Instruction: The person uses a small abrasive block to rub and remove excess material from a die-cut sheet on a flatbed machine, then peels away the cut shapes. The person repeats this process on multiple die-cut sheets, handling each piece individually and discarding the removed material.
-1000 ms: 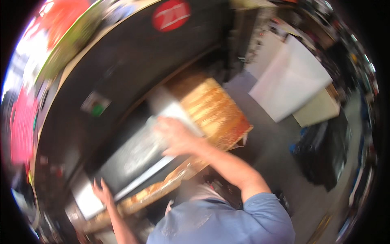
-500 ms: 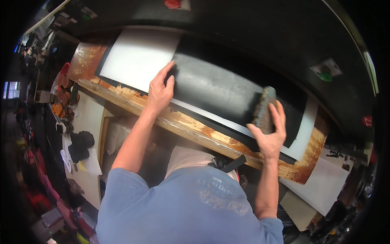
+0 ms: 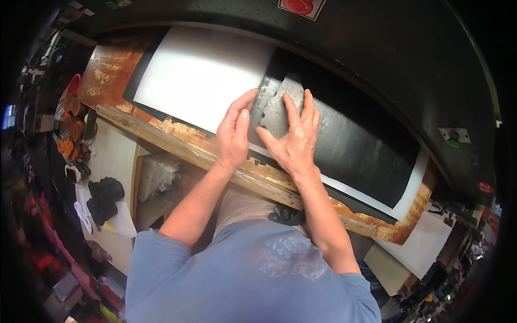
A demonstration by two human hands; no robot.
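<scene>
A grey metal cutting die (image 3: 276, 112) with a wavy left edge lies on or just over a black sheet (image 3: 361, 145); I cannot tell whether it touches. My right hand (image 3: 296, 137) grips it from above, thumb at its near left side and fingers across its top. Close by on the left, my left hand (image 3: 235, 132) is open, with fingers stretched along the left edge of the black sheet beside the die. Whether its fingertips touch the die is unclear. A white sheet (image 3: 199, 70) lies beneath the black one and shows on the left and along the near edge.
A worn wooden rail (image 3: 177, 142) runs along the near side of the brown board (image 3: 116, 70). Overhead, a dark machine beam (image 3: 377, 59) carries a red button (image 3: 298, 5) and a green button (image 3: 453, 143). At left, a side table (image 3: 116, 151) holds black and orange items.
My right hand has carried the cutting die leftward and turned it from tilted on edge to flat. My left hand has shifted slightly right, and the hands are now close together.
</scene>
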